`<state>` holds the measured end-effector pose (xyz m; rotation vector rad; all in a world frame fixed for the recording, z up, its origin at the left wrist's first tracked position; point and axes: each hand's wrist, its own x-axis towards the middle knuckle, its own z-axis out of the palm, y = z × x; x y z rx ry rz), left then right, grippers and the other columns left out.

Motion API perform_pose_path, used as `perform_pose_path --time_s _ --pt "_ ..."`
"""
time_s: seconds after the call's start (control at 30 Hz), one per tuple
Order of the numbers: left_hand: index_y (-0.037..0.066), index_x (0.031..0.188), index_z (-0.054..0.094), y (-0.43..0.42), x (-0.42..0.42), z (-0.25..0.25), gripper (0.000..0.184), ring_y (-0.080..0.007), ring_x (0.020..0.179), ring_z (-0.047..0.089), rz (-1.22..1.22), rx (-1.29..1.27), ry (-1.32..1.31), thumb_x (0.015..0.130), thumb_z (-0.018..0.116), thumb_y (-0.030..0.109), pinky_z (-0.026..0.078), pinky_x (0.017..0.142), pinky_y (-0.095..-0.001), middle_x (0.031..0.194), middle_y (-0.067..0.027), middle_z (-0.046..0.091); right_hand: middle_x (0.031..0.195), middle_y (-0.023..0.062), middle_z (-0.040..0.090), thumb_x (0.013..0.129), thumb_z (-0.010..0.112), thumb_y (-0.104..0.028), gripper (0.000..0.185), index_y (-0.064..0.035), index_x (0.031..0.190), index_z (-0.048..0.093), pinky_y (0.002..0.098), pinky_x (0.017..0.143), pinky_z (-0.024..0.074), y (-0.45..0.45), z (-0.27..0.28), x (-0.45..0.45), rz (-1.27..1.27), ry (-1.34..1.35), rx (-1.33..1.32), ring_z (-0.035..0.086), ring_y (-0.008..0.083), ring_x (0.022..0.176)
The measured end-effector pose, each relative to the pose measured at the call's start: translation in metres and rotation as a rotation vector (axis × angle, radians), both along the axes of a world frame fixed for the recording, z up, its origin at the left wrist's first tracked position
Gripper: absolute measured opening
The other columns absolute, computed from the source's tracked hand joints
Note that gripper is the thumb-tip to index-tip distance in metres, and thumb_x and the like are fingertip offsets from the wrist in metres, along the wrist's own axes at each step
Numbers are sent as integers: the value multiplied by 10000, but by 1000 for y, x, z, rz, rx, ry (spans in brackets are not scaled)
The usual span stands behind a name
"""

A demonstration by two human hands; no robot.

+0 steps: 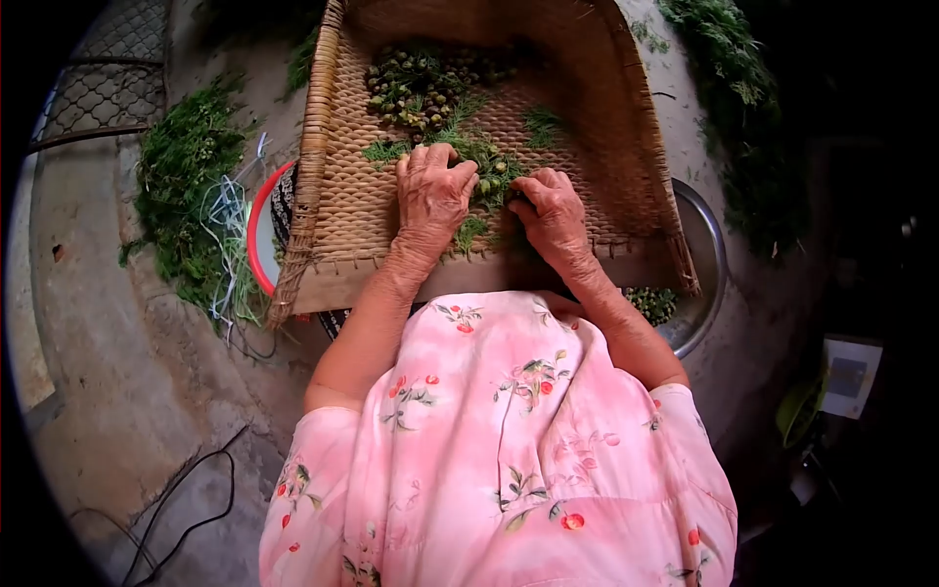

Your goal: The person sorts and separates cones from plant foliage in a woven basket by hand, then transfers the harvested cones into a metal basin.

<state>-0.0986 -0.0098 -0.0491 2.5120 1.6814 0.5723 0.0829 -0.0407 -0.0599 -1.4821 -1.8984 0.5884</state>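
Observation:
A shallow woven basket point(357, 210) lies in front of me. Inside it, between my two hands, is a feathery green sprig point(492, 176) with small round green cones on it. My left hand point(433, 191) is closed at the sprig's left side, its fingers bent down and their tips hidden. On the other side my right hand point(554, 210) is curled in a pinch close to the cones; what lies between its fingertips is too small and dark to name. A heap of round green-brown cones point(416, 86) rests further back in the basket.
Under the basket show a red-rimmed basin point(258, 235) at left and a metal basin point(720, 264) at right, with cones point(653, 303) in it. Green branches point(186, 166) and pale strings point(230, 245) lie left, more branches point(729, 59) right. A black cable point(230, 489) crosses the floor.

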Motion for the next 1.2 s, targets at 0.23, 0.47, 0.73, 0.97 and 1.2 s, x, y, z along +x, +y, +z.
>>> perform_pose_path --time_s 0.23,0.47,0.73,0.97,1.2 --pt "110 854 670 2 1 -8 100 -240 910 510 86 93 -71 769 659 161 377 836 -388 918 -33 573 833 97 545 706 688 -77 194 -62 885 616 370 726 449 1 -4 4 -15 -33 41 522 296 834" --pt "103 881 678 12 -13 -1 125 -246 893 524 117 147 -170 760 656 80 414 794 -367 928 -42 580 915 39 589 835 573 -30 127 -10 960 582 274 651 504 6 2 20 -196 924 -482 617 147 797" --pt "117 952 678 40 -9 -15 151 -258 929 523 127 69 -109 810 631 137 399 822 -387 954 -58 595 901 80 598 849 571 -41 173 -19 1021 563 278 617 500 13 -13 37 -79 1608 -715 612 172 770" --pt "123 911 669 29 -2 -7 124 -249 895 528 76 75 -60 793 642 145 385 821 -390 903 -44 598 854 65 608 876 565 -72 159 -21 1027 569 252 579 488 14 -17 37 -61 1651 -749 593 146 722" --pt "133 848 665 30 -8 -7 75 -236 867 539 109 71 158 778 648 155 365 819 -396 830 -46 601 850 64 608 888 554 -76 148 -18 1022 573 252 578 491 13 -15 34 -63 1664 -741 593 141 716"
